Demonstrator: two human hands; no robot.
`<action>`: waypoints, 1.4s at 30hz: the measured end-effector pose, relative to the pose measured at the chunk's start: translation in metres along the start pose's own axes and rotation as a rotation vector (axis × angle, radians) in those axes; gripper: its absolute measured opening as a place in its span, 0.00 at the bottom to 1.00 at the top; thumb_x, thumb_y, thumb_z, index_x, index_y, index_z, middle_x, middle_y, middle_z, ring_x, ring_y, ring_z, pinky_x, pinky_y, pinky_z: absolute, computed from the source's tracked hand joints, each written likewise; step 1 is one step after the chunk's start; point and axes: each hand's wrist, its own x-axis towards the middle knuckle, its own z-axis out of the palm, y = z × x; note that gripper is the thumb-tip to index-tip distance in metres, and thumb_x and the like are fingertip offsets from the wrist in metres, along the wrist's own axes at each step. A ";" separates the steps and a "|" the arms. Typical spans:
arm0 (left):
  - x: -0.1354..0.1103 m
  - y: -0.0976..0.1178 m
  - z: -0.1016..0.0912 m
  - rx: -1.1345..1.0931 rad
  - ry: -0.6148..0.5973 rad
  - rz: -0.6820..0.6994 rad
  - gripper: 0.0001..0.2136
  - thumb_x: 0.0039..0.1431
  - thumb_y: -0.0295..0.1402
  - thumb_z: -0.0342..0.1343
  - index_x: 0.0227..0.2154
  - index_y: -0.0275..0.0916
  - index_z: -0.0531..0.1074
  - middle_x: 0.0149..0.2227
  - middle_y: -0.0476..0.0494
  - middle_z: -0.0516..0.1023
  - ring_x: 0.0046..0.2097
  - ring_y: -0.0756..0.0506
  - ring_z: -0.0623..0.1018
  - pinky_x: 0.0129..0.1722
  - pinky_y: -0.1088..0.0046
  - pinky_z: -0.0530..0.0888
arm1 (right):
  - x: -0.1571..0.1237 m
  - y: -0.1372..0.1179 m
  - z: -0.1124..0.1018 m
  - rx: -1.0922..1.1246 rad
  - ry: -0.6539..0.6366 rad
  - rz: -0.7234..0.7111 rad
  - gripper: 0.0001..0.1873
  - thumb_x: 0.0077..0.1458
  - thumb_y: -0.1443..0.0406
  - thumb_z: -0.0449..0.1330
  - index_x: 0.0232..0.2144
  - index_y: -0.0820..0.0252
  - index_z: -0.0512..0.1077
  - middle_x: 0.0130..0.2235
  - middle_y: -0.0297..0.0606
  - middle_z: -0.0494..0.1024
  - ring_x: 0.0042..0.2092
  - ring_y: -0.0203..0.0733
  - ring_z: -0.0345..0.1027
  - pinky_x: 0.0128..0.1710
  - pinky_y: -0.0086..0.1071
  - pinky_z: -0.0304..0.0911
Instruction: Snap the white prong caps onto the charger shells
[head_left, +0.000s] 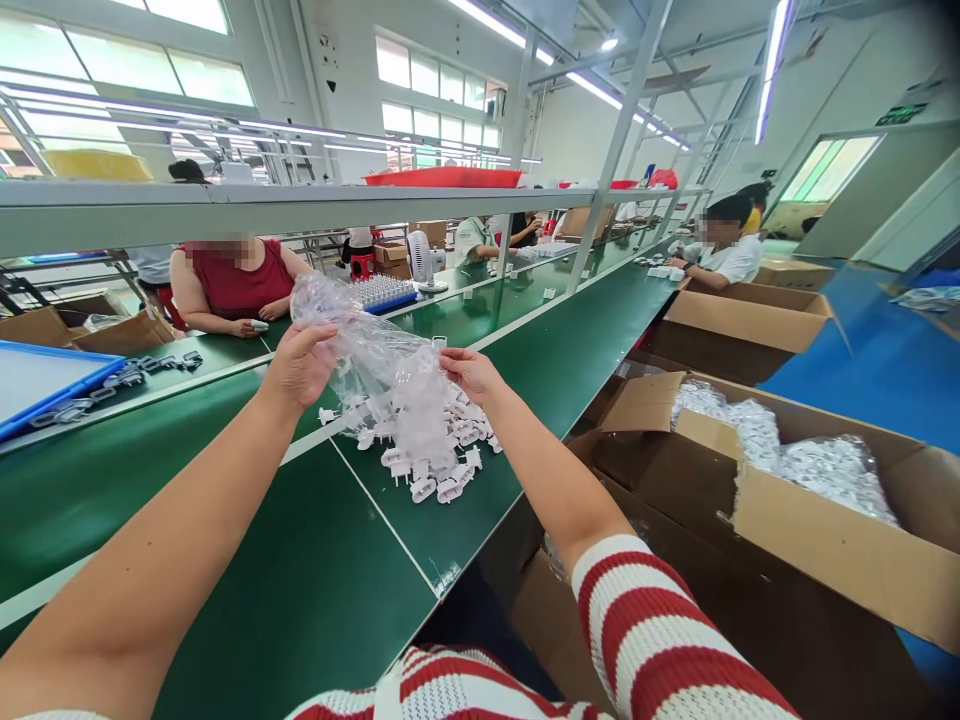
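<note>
A clear plastic bag point(390, 360) is stretched between my two hands above the green bench. My left hand point(304, 365) grips its upper left part, fingers closed on the film. At the bag's right side, my right hand point(471, 374) pinches the edge between thumb and fingers. Under and around the bag lies a pile of small white plastic parts point(424, 488), partly hidden by the film. Whether any parts are inside the bag, I cannot tell.
Cardboard boxes stand at the right; the nearest box point(847, 540) holds filled clear bags point(832, 470). Across the bench point(300, 560) sits a person in red point(240, 290), near a blue tray of parts point(386, 295) and a white fan point(424, 262). A shelf point(300, 205) runs overhead.
</note>
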 end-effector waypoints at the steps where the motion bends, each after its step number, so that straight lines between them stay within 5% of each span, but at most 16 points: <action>1: -0.002 0.000 -0.007 0.006 0.025 -0.027 0.11 0.45 0.29 0.67 0.33 0.41 0.74 0.41 0.43 0.84 0.54 0.39 0.81 0.53 0.64 0.79 | 0.001 -0.004 0.000 -0.003 0.010 -0.018 0.12 0.56 0.60 0.72 0.36 0.62 0.78 0.33 0.34 0.80 0.34 0.35 0.75 0.38 0.34 0.75; 6: -0.003 -0.005 -0.035 -0.044 0.136 -0.088 0.11 0.54 0.41 0.66 0.35 0.41 0.73 0.44 0.41 0.84 0.51 0.39 0.82 0.46 0.65 0.82 | 0.008 -0.023 0.009 -0.029 0.002 -0.136 0.18 0.37 0.58 0.78 0.31 0.56 0.81 0.32 0.33 0.82 0.37 0.38 0.75 0.47 0.38 0.72; 14: -0.003 -0.005 -0.053 0.061 0.241 -0.084 0.11 0.52 0.32 0.70 0.33 0.39 0.72 0.40 0.42 0.84 0.46 0.43 0.83 0.41 0.71 0.80 | 0.019 -0.058 0.030 -0.065 -0.006 -0.378 0.17 0.39 0.54 0.75 0.30 0.56 0.81 0.33 0.36 0.82 0.39 0.43 0.75 0.48 0.43 0.73; 21: 0.001 0.011 -0.050 0.005 0.281 0.013 0.11 0.51 0.19 0.65 0.31 0.39 0.70 0.42 0.46 0.85 0.52 0.44 0.82 0.49 0.71 0.78 | 0.034 -0.100 0.039 -0.112 -0.020 -0.606 0.14 0.40 0.56 0.76 0.29 0.54 0.81 0.34 0.34 0.81 0.40 0.41 0.74 0.46 0.39 0.72; 29: 0.012 0.026 -0.045 -0.043 0.282 0.029 0.13 0.55 0.19 0.64 0.30 0.40 0.66 0.44 0.48 0.85 0.55 0.44 0.80 0.50 0.67 0.78 | 0.056 -0.130 0.029 -0.216 -0.008 -0.819 0.08 0.49 0.58 0.72 0.32 0.54 0.81 0.36 0.33 0.79 0.38 0.38 0.72 0.45 0.37 0.71; 42: 0.040 0.035 -0.031 -0.053 0.250 0.110 0.09 0.60 0.20 0.64 0.36 0.39 0.71 0.45 0.46 0.84 0.56 0.44 0.80 0.62 0.61 0.73 | 0.077 -0.148 0.012 -0.321 0.050 -0.860 0.08 0.52 0.59 0.71 0.32 0.55 0.79 0.36 0.34 0.79 0.38 0.37 0.72 0.43 0.36 0.71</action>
